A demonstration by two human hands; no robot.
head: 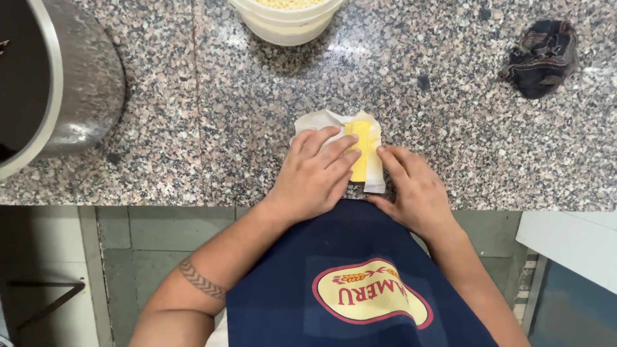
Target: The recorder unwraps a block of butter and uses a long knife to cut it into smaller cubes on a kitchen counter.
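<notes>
a person in a dark blue apron (289, 289) stands at a speckled granite worktop (193, 128), both bare hands on a block of yellow butter (360, 149) lying in its opened white wrapper (315, 121). the butter sits near the worktop's front edge, just in front of the person's body, and serves here as the landmark for everything else.

the left hand (315, 177) lies flat over the butter's left side, its fingers (337, 149) spread and resting on the wrapper and the yellow block, gripping nothing. the right hand (418, 189) rests against the butter's right side, its fingers (389, 160) held close together and pressed to the wrapper's edge; whether they pinch the paper cannot be told. a band-shaped tattoo (201, 281) rings the left forearm.

beyond the butter, at the far edge of the view, stands a cream-coloured plastic bucket (286, 26) holding pale yellow grains. far to the left of the butter, a large steel pot (83, 83) sits on the worktop, partly out of view. well to the right of the butter and farther back lies a crumpled dark cloth (543, 58). below the worktop's edge, left of the butter, grey floor tiles (141, 257) show.
</notes>
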